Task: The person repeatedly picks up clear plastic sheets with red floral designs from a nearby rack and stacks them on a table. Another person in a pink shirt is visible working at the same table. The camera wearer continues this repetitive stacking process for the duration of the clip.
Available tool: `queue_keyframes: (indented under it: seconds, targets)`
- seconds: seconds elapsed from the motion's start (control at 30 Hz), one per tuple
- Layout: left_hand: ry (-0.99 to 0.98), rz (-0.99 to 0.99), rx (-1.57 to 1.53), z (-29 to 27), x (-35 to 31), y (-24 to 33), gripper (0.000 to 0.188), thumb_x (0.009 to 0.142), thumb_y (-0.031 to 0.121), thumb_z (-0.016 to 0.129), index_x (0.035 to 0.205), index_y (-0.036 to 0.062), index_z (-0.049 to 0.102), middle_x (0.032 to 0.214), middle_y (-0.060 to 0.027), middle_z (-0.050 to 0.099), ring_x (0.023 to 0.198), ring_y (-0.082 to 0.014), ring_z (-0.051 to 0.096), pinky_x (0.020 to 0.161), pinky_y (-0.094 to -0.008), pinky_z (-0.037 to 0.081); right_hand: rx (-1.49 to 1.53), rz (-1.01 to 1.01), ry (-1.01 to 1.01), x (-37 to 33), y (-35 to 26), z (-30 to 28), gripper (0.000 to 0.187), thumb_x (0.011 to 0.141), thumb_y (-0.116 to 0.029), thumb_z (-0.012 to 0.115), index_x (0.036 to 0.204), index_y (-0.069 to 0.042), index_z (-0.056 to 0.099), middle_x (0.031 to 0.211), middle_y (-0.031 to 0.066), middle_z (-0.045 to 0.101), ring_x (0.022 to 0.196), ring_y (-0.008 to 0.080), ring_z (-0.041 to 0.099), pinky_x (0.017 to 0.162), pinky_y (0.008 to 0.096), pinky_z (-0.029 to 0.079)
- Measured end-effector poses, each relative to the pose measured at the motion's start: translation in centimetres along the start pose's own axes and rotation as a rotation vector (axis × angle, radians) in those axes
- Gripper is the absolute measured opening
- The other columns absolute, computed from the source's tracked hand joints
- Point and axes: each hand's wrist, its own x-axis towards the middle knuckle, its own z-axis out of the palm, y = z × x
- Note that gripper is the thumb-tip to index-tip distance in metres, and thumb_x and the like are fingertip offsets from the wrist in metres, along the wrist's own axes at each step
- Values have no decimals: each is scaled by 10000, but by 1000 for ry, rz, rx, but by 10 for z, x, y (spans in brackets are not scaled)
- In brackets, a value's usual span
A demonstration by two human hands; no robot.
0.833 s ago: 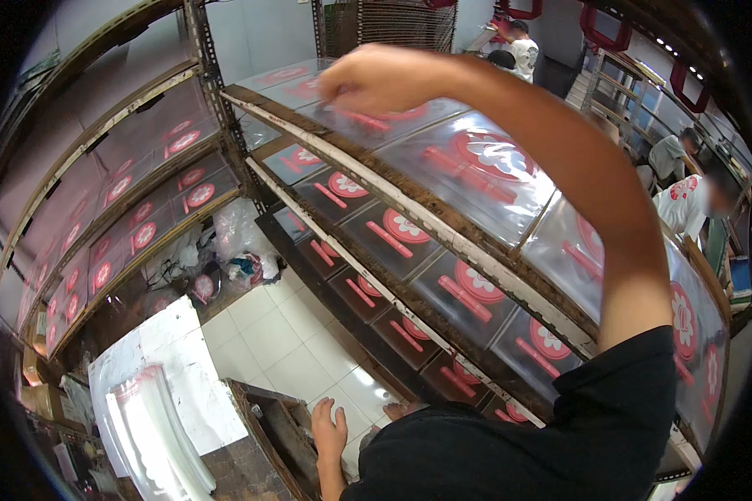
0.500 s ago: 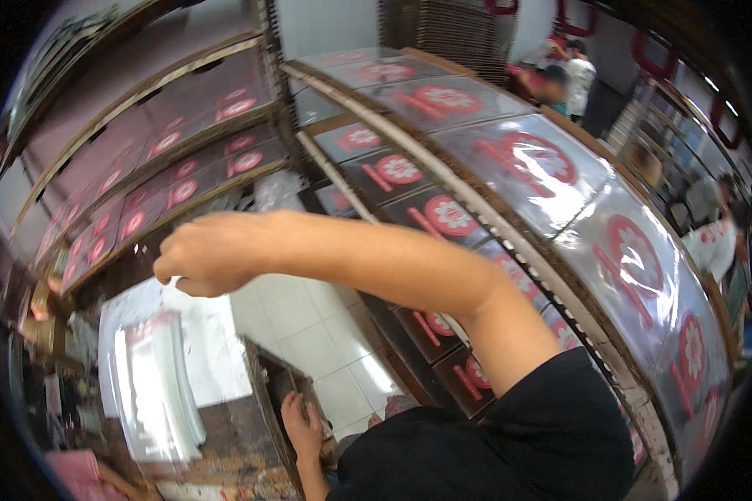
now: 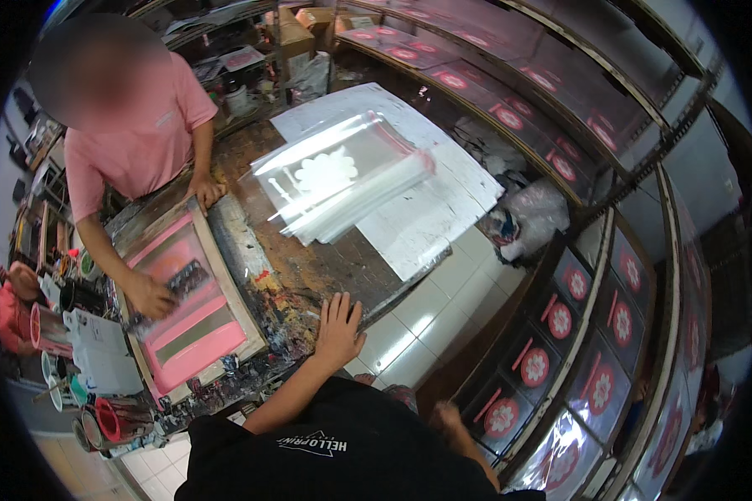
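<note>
My left hand (image 3: 340, 330) rests on the near edge of the stained worktable (image 3: 297, 288), fingers spread and holding nothing. Low beside the drying rack on the right is my right hand (image 3: 451, 419), smeared by motion, so its fingers do not show clearly. Beyond my left hand lies a stack of clear plastic sheets (image 3: 342, 188), the top one bearing a white flower print. It partly overlaps a large white board (image 3: 434, 204). To the left, a co-worker in a pink shirt has one hand on a dark tool (image 3: 188, 280) over a pink-inked printing screen (image 3: 196, 355).
Shelves of sheets with red flower prints (image 3: 510, 117) run along the back. The rack (image 3: 589, 334) on my right holds several more. Paint tubs (image 3: 121, 417) and a white jug (image 3: 100, 351) stand left of the screen. Plastic bags (image 3: 535, 213) lie beyond the board.
My view has swung left, bringing the co-worker and screen into sight. My right arm, earlier stretched out across the view, is now down by the rack. The left hand stays at the table edge.
</note>
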Motion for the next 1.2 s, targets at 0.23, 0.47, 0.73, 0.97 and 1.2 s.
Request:
queue_keyframes:
  seconds: [0.23,0.47,0.73,0.97,1.2]
  targets:
    - [-69,-5,77,0,11,7,720,819,320,704,1416,6,450,1511,-280,341,1425,-443,279,1182,-583,167,18,304,122,-82,89,16,499,938,-519,548,980,-35,663,736,100,635,635,267,610,611,449,505]
    - [-12,12,121,7,13,5,718,794,264,718,1409,-5,462,1527,-265,338,1431,-446,281,1182,-581,186,-354,-80,421,-17,25,37,350,958,-327,560,995,1,676,956,149,706,823,239,699,712,371,554]
    - [12,9,319,31,12,0,644,897,228,663,1441,-13,414,1550,-253,302,1446,-421,269,1197,-557,212,-392,-196,488,21,-78,42,313,864,-292,611,1092,-88,680,1088,162,704,1044,341,667,897,438,519]
    - [33,25,317,28,8,-5,679,868,219,687,1441,-18,410,1552,-256,295,1448,-432,255,1193,-562,213,-368,27,401,9,-28,46,320,890,-326,582,1038,-67,698,1027,174,714,986,323,685,859,430,530]
    - [-50,18,160,2,14,10,707,807,274,715,1399,-17,460,1528,-269,330,1424,-457,273,1179,-581,189,-261,158,278,-8,43,31,195,955,-206,577,1042,-55,664,818,101,665,750,210,674,618,371,558]
